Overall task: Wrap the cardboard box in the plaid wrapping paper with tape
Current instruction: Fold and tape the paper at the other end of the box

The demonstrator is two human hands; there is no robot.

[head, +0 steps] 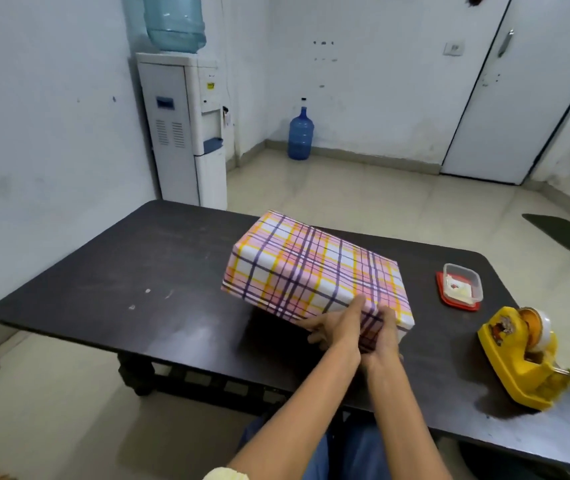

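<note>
The cardboard box, fully covered in pink, purple and yellow plaid wrapping paper (pixel 311 271), lies on the dark table (pixel 138 271), its near end towards me. My left hand (pixel 335 329) lies against that near end with straight fingers pointing left and the thumb along the top edge. Beside it my right hand (pixel 385 336) holds the same end, thumb over the top edge and fingers hidden behind the paper. A yellow tape dispenser (pixel 522 358) stands at the right near corner, untouched.
A small clear plastic container on a red lid (pixel 461 285) sits right of the box. Beyond the table stand a white water dispenser (pixel 186 133) and a blue water bottle (pixel 300 135) on the floor. My knees are under the table's near edge.
</note>
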